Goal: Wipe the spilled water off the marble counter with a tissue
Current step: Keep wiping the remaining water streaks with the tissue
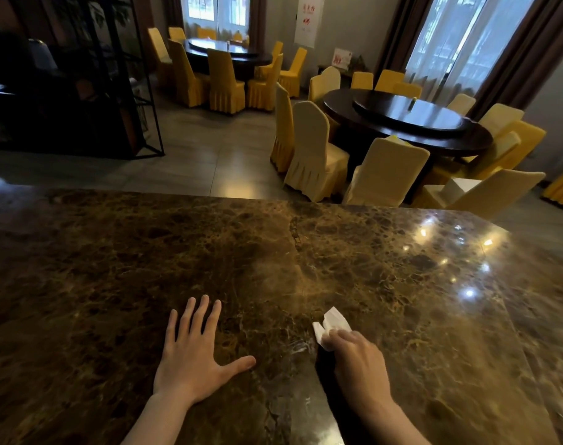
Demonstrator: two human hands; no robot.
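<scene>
White tissue (330, 327), crumpled, lying on the marble counter (402, 284) near its front edge, right of centre; a faint wet smear (301, 346) glistens just to its left. My right hand (359, 358) pinches the tissue's near end, fingers curled around it. My left hand (195, 354) rests flat on the counter, fingers spread, thumb pointing toward the smear. Beyond the far edge: round dark tables (412, 123) ringed with yellow-covered chairs (315, 155).
</scene>
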